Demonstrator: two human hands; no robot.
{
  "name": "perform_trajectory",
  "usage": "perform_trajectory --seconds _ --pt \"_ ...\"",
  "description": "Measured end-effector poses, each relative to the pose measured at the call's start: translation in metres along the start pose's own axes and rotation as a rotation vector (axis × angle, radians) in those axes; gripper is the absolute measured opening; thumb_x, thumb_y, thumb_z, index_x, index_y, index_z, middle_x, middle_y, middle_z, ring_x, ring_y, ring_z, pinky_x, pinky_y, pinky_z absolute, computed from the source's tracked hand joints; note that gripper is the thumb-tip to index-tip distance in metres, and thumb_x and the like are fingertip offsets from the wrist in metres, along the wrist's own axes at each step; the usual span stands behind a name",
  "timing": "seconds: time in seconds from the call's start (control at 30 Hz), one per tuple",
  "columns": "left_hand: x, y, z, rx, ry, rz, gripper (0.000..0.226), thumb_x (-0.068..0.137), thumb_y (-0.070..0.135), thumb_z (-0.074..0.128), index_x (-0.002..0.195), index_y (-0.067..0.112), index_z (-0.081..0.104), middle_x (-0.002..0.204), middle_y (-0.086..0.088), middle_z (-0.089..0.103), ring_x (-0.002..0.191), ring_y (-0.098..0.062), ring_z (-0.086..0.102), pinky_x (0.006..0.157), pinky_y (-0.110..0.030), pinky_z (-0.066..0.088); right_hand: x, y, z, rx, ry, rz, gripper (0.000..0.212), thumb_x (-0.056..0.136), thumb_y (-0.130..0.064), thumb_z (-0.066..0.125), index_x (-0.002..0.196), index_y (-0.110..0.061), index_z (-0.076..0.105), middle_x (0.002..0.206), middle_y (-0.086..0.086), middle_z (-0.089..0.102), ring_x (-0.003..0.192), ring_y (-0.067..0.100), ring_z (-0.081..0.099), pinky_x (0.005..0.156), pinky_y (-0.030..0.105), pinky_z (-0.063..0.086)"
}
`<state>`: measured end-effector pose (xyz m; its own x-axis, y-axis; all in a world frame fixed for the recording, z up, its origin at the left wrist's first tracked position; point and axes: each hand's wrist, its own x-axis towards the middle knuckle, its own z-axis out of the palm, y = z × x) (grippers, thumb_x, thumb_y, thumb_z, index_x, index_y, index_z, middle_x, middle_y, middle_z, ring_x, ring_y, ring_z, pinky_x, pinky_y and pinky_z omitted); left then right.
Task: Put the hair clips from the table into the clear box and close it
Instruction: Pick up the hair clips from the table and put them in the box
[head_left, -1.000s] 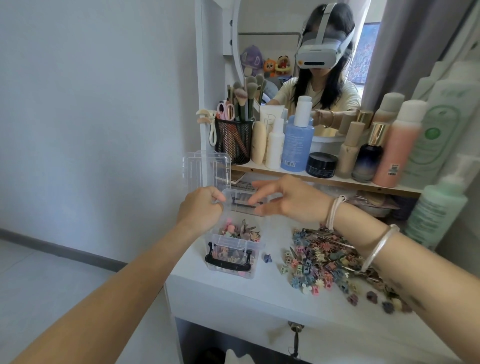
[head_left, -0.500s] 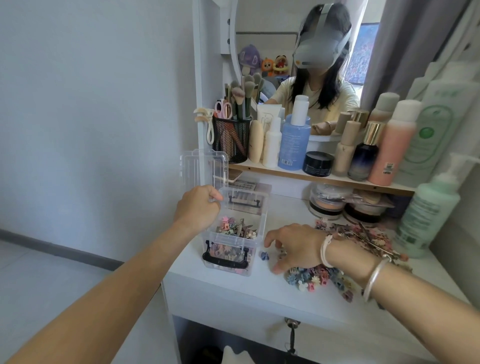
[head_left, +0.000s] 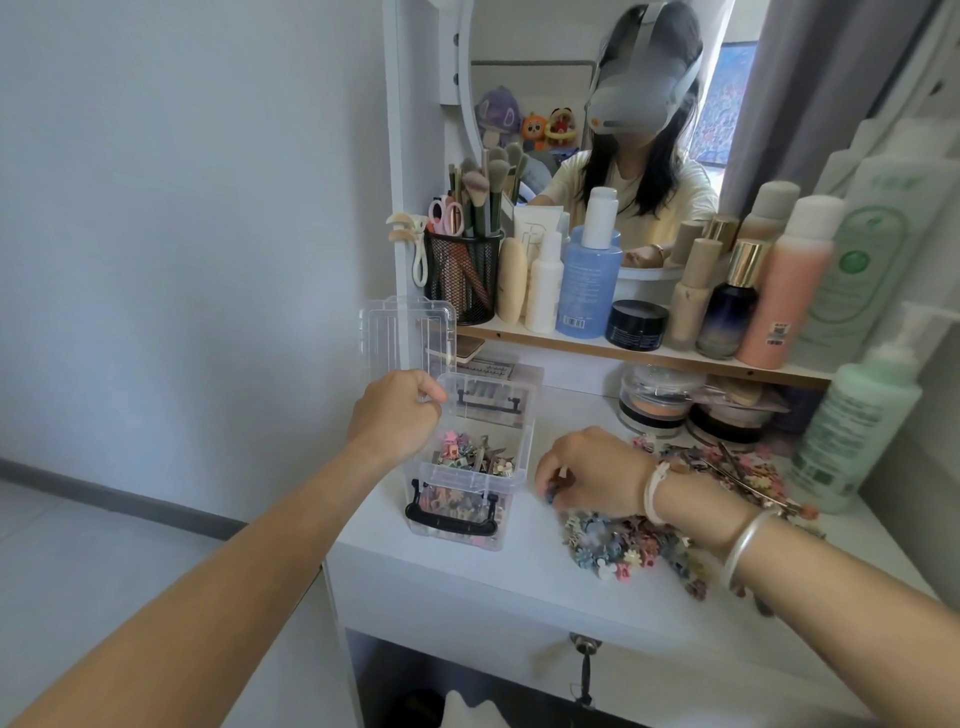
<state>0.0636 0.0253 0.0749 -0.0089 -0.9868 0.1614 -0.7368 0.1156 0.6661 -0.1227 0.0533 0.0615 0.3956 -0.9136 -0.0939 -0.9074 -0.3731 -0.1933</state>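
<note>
A clear box (head_left: 514, 478) with black latches stands on the white table (head_left: 467, 566), partly filled with small coloured hair clips. Its clear lid (head_left: 408, 332) stands upright behind it. My left hand (head_left: 395, 413) grips the box's left rear rim. A heap of small hair clips (head_left: 618, 543) lies on the table to the right of the box. My right hand (head_left: 592, 475) rests palm-down at the heap's left end, fingers pinched on a small blue clip beside the box.
Long clips and pins (head_left: 727, 467) lie behind my right wrist. Round jars (head_left: 654, 405) sit under a shelf (head_left: 649, 358) of bottles. A green pump bottle (head_left: 857, 421) stands at the right. A key (head_left: 584, 670) hangs from the drawer front.
My right hand dropped from above the box down to the clip heap and closed its fingers on a clip. My left hand stayed on the box rim.
</note>
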Motion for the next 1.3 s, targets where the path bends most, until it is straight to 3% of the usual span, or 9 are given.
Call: perform_trajectory --seconds 0.2,0.37,0.5,0.53,0.6,0.7,0.9,1.07,1.3 --pt "0.001 0.001 0.002 0.002 -0.003 0.004 0.024 0.091 0.007 0.047 0.108 0.010 0.064 0.132 -0.006 0.057 0.124 -0.025 0.048 0.101 -0.032 0.036 0.003 -0.004 -0.051 0.411 0.392 0.038 0.015 0.078 -0.006 0.069 0.092 -0.009 0.071 0.084 0.001 0.066 0.054 -0.009 0.057 0.059 0.005 0.046" --pt "0.001 0.001 0.003 0.007 -0.006 0.004 0.023 0.090 0.007 0.048 0.107 0.011 0.064 0.131 -0.007 0.057 0.124 -0.026 0.049 0.099 -0.031 0.037 0.016 -0.035 -0.044 0.259 0.261 -0.068 0.025 0.084 -0.020 0.063 0.108 -0.013 0.068 0.122 0.003 0.064 0.104 0.017 0.061 0.091 0.022 0.042" --pt "0.001 0.000 0.002 0.002 -0.009 0.008 0.024 0.091 0.007 0.048 0.108 0.011 0.064 0.132 -0.006 0.056 0.125 -0.025 0.048 0.100 -0.030 0.037 0.018 -0.013 -0.045 0.284 0.428 0.107 0.020 0.088 -0.014 0.056 0.105 -0.011 0.066 0.118 0.006 0.065 0.094 0.017 0.059 0.091 0.029 0.045" --pt "0.001 0.001 0.002 0.001 -0.008 0.010 0.024 0.091 0.008 0.048 0.108 0.010 0.063 0.132 -0.006 0.056 0.125 -0.025 0.047 0.100 -0.030 0.037 0.017 -0.005 -0.042 0.220 0.388 0.148 0.021 0.088 -0.011 0.054 0.106 -0.011 0.064 0.117 0.006 0.064 0.096 0.017 0.058 0.094 0.031 0.046" --pt "0.001 0.001 0.003 0.002 -0.005 0.013 0.024 0.091 0.007 0.048 0.108 0.010 0.064 0.132 -0.006 0.056 0.126 -0.024 0.047 0.101 -0.030 0.036 0.014 0.009 -0.029 0.053 0.112 0.185 0.032 0.087 -0.009 0.055 0.118 -0.014 0.056 0.123 0.006 0.059 0.110 0.021 0.056 0.099 0.033 0.044" --pt "0.001 0.001 0.003 0.005 -0.007 0.015 0.024 0.091 0.007 0.047 0.108 0.010 0.064 0.133 -0.006 0.056 0.126 -0.024 0.047 0.102 -0.031 0.036 0.013 0.016 -0.009 -0.105 -0.219 0.213 0.051 0.084 -0.016 0.059 0.132 -0.022 0.042 0.129 0.004 0.055 0.113 0.023 0.054 0.094 0.032 0.045" --pt "0.001 0.002 0.003 0.006 -0.011 0.016 0.024 0.091 0.007 0.047 0.108 0.010 0.064 0.133 -0.006 0.056 0.126 -0.024 0.047 0.103 -0.032 0.036 0.024 0.016 0.003 -0.157 -0.152 0.133 0.030 0.083 -0.015 0.058 0.113 -0.020 0.059 0.119 0.006 0.061 0.106 0.024 0.057 0.088 0.031 0.047" --pt "0.002 0.002 0.003 0.008 -0.012 0.014 0.024 0.091 0.007 0.047 0.108 0.010 0.064 0.132 -0.006 0.056 0.126 -0.024 0.047 0.102 -0.032 0.036 0.027 0.014 0.006 -0.145 -0.117 0.118 0.019 0.083 -0.012 0.058 0.100 -0.016 0.065 0.110 0.007 0.064 0.086 0.018 0.050 0.077 0.026 0.043" --pt "0.000 0.002 0.002 0.011 -0.011 0.014 0.024 0.091 0.007 0.047 0.107 0.010 0.064 0.133 -0.006 0.056 0.126 -0.025 0.047 0.103 -0.033 0.036 0.015 0.020 -0.028 -0.019 0.040 0.099 0.017 0.082 -0.012 0.063 0.098 -0.013 0.069 0.103 0.004 0.070 0.093 0.016 0.062 0.085 0.022 0.047"
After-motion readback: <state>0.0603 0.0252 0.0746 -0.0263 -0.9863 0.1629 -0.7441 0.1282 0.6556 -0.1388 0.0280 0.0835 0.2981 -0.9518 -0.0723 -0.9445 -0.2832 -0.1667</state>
